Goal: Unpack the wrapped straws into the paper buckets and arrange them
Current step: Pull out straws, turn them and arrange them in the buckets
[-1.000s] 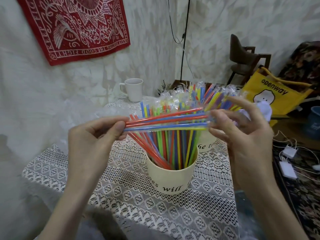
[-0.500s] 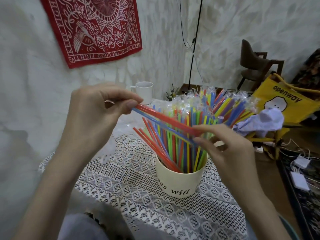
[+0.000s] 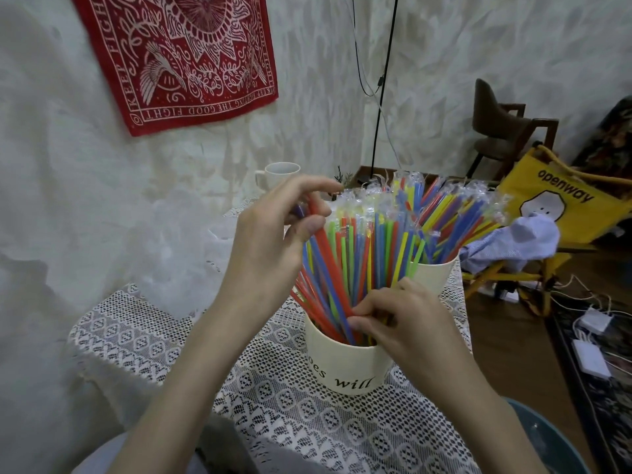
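Red and blue unwrapped straws (image 3: 325, 265), lately held level, now tipping down into the near paper bucket (image 3: 345, 364), left hand (image 3: 273, 248) pinching tops, right hand (image 3: 403, 323) pinching bottoms, wrapped straws (image 3: 455, 210) waiting behind.

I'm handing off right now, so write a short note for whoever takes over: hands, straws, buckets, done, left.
Left hand pinches the tops of a few bare straws; right hand guides their lower ends into the front bucket.
Front bucket already holds many unwrapped straws.
Back bucket holds the wrapped straws.
Left: seat this bunch, unwrap the rest, arrange.
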